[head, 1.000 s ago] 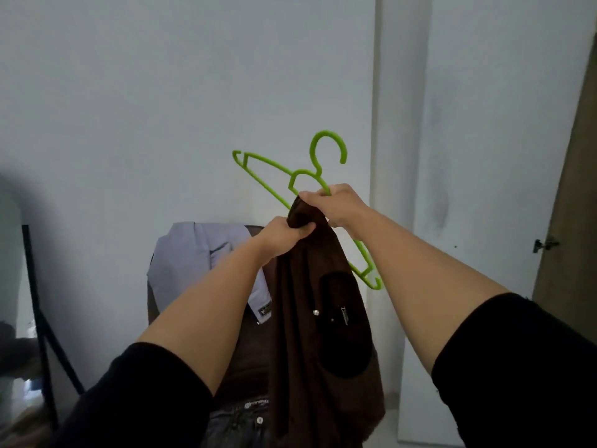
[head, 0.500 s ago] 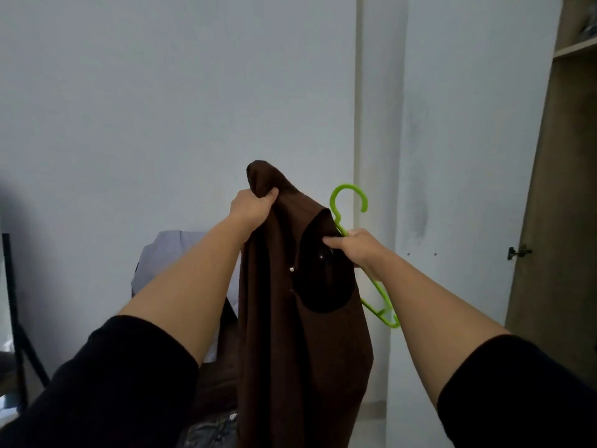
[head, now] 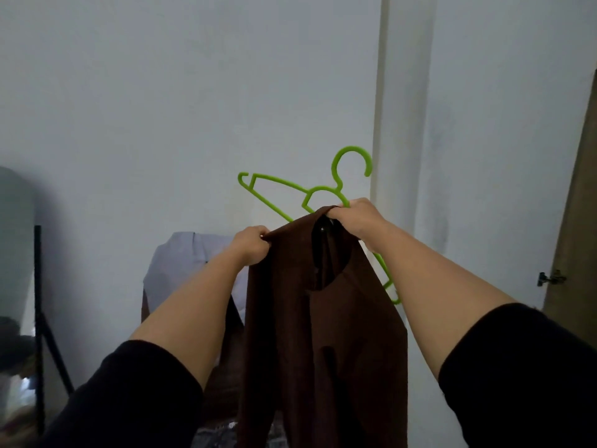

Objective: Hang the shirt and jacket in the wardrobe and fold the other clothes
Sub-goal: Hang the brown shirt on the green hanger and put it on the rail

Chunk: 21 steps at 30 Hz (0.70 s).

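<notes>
A brown jacket (head: 323,318) is held up between both hands: its top edge is gripped by the left hand (head: 250,245), while its collar and a green hanger (head: 310,192) are clasped together by the right hand (head: 355,218).

Dim, flat, bluish light fills the room. A soft dark shadow pools on the wall (head: 161,124) at the left. The brown jacket (head: 323,334) reads murky; edges bend slightly.
</notes>
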Tool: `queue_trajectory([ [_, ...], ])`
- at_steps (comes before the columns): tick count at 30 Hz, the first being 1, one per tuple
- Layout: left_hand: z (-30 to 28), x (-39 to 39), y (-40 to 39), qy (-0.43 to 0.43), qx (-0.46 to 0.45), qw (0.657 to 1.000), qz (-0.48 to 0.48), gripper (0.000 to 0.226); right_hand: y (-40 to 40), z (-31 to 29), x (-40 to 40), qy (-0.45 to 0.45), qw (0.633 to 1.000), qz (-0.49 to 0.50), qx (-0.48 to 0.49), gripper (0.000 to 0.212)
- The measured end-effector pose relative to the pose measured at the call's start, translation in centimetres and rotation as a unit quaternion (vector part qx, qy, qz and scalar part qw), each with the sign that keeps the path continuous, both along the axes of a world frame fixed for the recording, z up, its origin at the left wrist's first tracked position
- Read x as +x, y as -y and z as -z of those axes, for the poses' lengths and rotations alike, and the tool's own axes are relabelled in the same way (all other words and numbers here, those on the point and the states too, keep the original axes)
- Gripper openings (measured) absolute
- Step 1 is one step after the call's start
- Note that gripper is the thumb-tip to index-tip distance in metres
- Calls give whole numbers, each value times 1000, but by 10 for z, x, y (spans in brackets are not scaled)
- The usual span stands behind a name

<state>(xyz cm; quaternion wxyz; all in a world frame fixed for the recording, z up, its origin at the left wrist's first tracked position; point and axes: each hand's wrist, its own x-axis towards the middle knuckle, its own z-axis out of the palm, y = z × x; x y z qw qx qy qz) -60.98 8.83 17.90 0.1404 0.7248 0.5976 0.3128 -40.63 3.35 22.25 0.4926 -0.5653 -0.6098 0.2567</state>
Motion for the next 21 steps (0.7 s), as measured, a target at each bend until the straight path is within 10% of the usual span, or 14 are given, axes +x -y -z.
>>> queue_trajectory([
  [9,-22,13,0,228,34,971,68,30,-16,3,12,3,999,34,-1,19],
  [21,-75,30,8,283,102,951,75,19,-22,37,22,3,998,53,-26,31],
])
